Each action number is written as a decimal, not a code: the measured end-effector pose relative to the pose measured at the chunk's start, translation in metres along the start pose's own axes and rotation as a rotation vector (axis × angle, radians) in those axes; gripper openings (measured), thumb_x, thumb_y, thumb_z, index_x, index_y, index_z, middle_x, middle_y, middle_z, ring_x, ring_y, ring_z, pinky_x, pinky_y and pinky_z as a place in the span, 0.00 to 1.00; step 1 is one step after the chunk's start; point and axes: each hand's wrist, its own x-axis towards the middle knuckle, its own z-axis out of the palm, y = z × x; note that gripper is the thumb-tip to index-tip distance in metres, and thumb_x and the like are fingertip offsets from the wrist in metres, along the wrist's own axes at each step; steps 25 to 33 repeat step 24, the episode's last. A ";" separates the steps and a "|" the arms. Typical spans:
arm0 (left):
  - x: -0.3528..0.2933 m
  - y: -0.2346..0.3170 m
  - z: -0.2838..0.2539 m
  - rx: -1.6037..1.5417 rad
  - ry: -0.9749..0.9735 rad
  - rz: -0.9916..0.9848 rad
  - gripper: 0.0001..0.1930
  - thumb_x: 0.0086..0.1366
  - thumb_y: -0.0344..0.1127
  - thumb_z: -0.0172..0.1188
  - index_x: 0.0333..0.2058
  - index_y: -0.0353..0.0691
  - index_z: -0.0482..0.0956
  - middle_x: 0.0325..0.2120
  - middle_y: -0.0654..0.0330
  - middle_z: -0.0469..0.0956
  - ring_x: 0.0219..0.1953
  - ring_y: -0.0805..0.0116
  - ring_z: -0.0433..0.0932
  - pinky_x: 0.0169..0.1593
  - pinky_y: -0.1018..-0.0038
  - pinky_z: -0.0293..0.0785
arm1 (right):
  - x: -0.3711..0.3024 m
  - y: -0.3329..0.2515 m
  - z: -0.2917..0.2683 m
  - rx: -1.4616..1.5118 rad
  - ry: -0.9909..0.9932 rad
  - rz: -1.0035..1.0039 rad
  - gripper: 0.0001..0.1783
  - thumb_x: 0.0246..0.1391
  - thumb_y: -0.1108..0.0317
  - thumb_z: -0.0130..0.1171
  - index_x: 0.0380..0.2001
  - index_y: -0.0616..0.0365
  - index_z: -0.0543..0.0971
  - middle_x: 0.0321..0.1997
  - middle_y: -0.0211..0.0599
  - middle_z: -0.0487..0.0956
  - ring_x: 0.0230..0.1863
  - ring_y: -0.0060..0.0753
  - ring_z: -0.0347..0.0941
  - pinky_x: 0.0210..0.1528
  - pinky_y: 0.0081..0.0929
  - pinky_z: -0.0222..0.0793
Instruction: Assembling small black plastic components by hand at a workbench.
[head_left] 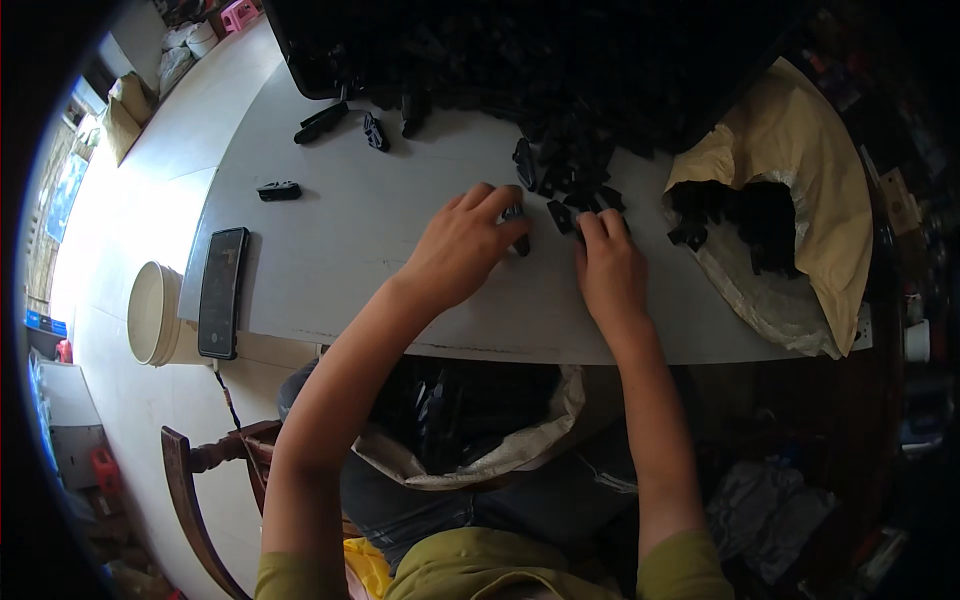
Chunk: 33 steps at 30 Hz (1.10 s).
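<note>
My left hand (pixel 455 250) is over the middle of the grey table (pixel 400 310), its thumb and fingers closed around a small black plastic part (pixel 518 240). To its right, my right hand (pixel 612 270) reaches the near edge of a heap of similar black parts (pixel 580 165). Its fingers are bent together on a black piece there, mostly hidden under the fingertips. Another loose black part (pixel 524 163) lies just beyond my left fingers. Farther left are several more black parts, one of them alone (pixel 279 191) near the table's left side.
A large black bin (pixel 300 60) full of black parts stands at the far side. On the right lies an opened tan sack (pixel 830 200) with black pieces inside. A phone (pixel 222 290) rests at the left edge. Another sack (pixel 480 475) of dark parts sits on my lap.
</note>
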 end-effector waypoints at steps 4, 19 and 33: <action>0.006 -0.001 0.002 -0.188 -0.077 0.043 0.17 0.51 0.22 0.63 0.42 0.40 0.78 0.38 0.59 0.76 0.43 0.59 0.76 0.44 0.66 0.76 | -0.008 0.002 -0.011 0.066 -0.128 0.054 0.17 0.51 0.78 0.59 0.46 0.59 0.73 0.42 0.42 0.72 0.39 0.47 0.76 0.36 0.39 0.72; -0.057 0.006 -0.009 -0.835 0.016 -0.484 0.13 0.51 0.23 0.66 0.38 0.34 0.79 0.36 0.56 0.80 0.43 0.65 0.79 0.49 0.70 0.75 | -0.027 -0.038 0.000 1.394 -0.078 0.338 0.13 0.48 0.79 0.66 0.39 0.60 0.78 0.35 0.27 0.77 0.33 0.17 0.74 0.36 0.15 0.70; -0.058 0.007 -0.014 -0.597 -0.138 -0.417 0.14 0.52 0.26 0.68 0.39 0.39 0.80 0.41 0.57 0.80 0.48 0.57 0.78 0.55 0.67 0.72 | -0.030 -0.043 -0.002 0.756 -0.008 -0.049 0.15 0.44 0.75 0.70 0.38 0.59 0.80 0.37 0.33 0.78 0.32 0.25 0.77 0.33 0.22 0.75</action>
